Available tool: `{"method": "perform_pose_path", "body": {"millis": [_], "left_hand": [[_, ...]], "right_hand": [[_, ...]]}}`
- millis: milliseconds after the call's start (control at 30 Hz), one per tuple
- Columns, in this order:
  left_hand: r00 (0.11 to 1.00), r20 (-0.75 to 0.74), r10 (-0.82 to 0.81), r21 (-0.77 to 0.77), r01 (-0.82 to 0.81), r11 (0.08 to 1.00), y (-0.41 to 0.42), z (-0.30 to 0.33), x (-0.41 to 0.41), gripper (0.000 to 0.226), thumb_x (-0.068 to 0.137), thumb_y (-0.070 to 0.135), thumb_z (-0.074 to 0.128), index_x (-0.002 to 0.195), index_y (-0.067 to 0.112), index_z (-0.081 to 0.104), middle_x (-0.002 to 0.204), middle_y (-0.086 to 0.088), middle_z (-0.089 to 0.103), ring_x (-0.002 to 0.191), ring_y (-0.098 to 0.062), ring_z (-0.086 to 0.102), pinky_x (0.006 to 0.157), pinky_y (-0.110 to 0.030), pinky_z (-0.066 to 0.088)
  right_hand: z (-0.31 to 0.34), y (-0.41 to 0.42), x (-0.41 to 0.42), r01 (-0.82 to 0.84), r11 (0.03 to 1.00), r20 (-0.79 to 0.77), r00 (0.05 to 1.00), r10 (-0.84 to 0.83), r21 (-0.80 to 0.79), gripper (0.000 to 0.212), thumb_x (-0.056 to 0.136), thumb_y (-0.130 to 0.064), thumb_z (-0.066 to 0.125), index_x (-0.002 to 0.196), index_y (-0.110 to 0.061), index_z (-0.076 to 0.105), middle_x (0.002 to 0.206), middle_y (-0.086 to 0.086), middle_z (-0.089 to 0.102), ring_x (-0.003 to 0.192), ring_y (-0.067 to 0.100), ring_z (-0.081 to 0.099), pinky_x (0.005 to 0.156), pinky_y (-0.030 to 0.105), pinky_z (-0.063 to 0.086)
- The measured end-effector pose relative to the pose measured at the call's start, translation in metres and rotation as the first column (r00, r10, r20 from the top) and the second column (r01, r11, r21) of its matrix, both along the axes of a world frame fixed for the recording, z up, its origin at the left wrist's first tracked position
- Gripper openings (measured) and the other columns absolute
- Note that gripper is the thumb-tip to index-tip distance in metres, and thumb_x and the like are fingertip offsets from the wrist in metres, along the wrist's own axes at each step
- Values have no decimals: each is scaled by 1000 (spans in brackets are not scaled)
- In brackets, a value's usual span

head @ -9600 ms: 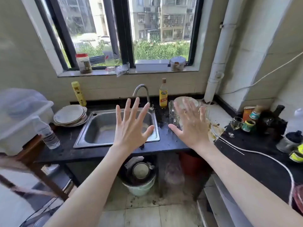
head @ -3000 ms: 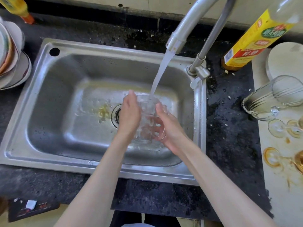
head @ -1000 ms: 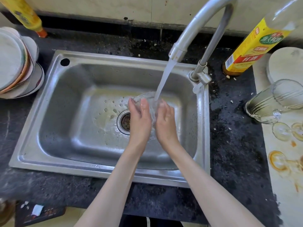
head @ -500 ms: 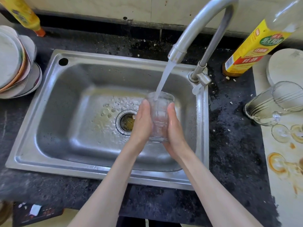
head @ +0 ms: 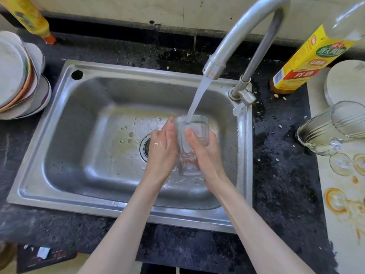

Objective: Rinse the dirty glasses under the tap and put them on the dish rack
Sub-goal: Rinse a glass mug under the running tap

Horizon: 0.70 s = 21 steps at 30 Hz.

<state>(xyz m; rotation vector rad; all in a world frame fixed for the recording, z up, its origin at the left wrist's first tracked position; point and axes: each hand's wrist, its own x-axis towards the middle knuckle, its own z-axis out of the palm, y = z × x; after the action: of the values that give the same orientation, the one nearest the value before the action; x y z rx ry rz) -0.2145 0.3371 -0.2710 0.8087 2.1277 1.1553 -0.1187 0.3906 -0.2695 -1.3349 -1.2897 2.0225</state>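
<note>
**Glass under the stream, both hands on it**

Nearest to us, two bare forearms reach in over the front rim of the steel sink (head: 126,211). The left hand (head: 163,147) lies flat against the left side of a clear glass (head: 194,135), fingers straight and wet — pressing, not curling. The right hand (head: 205,153) wraps the other side, thumb laid across the near face of the glass, gripping it. The glass sits upright between the two palms, above the sink floor, mouth up.

Straight into that mouth falls the water stream (head: 198,97), pouring from the curved tap (head: 233,40) that rises just beyond the right hand. How full the glass is cannot be made out through the blur and splash. Just left of the left hand, the drain (head: 145,147) sits in the basin floor with droplets and a yellowish smear around it.

Out to the right of the right hand, on the stained pale board (head: 343,214), a large ribbed glass jar (head: 331,131) lies tipped on its side, with other glassware just in front of it. Beyond that, a yellow-labelled bottle (head: 308,58) stands by the tap base. Far left of the left hand — a stack of plates (head: 17,80), and behind it a yellow squeeze bottle (head: 31,18) against the wall.
</note>
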Motion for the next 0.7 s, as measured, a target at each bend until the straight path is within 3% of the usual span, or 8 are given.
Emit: {"method": "perform_pose_path", "body": {"millis": [100,200,233,333,400,500,567,700], "left_hand": [[975,77,206,-44,-204,978,6,-4,-2,30,101,34,32,104,15,54,82,6,54,80,-16,50,71,-25,36],[888,384,251,13,-278,961,11,0,-4,29,100,37,36,89,15,52,56,9,40,47,-6,39,48,-21,36],[876,415,247,25,-282,959,12,3,-1,32,100,36,35,86,15,54,52,10,37,43,-4,35,45,-18,34],[961,184,208,12,-214,977,7,9,22,26,101,29,33,92,15,53,69,9,48,62,-6,46,57,-21,35],[982,35,183,21,-184,983,3,7,31,18,101,25,32,95,14,45,79,5,50,72,-11,47,60,-22,29],[987,-112,116,101,-104,989,-1,1,26,10,99,16,36,91,11,37,73,7,44,64,-7,44,56,-19,30],[984,-178,24,144,2,990,-1,0,22,4,97,9,39,96,12,37,76,3,46,62,-11,43,57,-21,32],[974,-204,-97,152,130,980,4,2,19,22,83,9,36,104,9,44,91,-3,47,76,-19,44,68,-25,34]], "right_hand": [[-1,2,2,45,999,-35,998,-45,-1,45,79,-40,70,117,-21,56,104,-1,69,87,8,68,68,24,55],[-7,3,3,97,992,-87,991,-105,-86,67,70,-57,71,124,-21,56,120,8,65,109,25,63,92,43,52],[-7,3,2,141,981,-104,982,-155,-131,74,69,-61,68,127,-19,55,123,12,63,111,29,62,95,47,50],[-10,7,-1,269,933,-125,944,-305,-241,76,69,-65,61,128,-17,56,121,15,64,111,31,61,97,51,47],[-11,10,0,249,947,-81,960,-269,-201,74,70,-71,57,126,-22,58,114,8,68,111,27,62,98,52,46],[-11,10,0,223,965,15,975,-223,-138,84,64,-73,64,130,-23,49,120,4,64,113,25,61,95,48,50],[-10,9,-2,235,960,46,972,-230,-153,92,55,-71,72,128,-21,48,117,5,64,111,27,62,91,47,52],[-9,13,-6,302,920,16,951,-308,-249,81,57,-70,73,115,-15,63,111,14,68,102,34,66,90,49,52]]}}
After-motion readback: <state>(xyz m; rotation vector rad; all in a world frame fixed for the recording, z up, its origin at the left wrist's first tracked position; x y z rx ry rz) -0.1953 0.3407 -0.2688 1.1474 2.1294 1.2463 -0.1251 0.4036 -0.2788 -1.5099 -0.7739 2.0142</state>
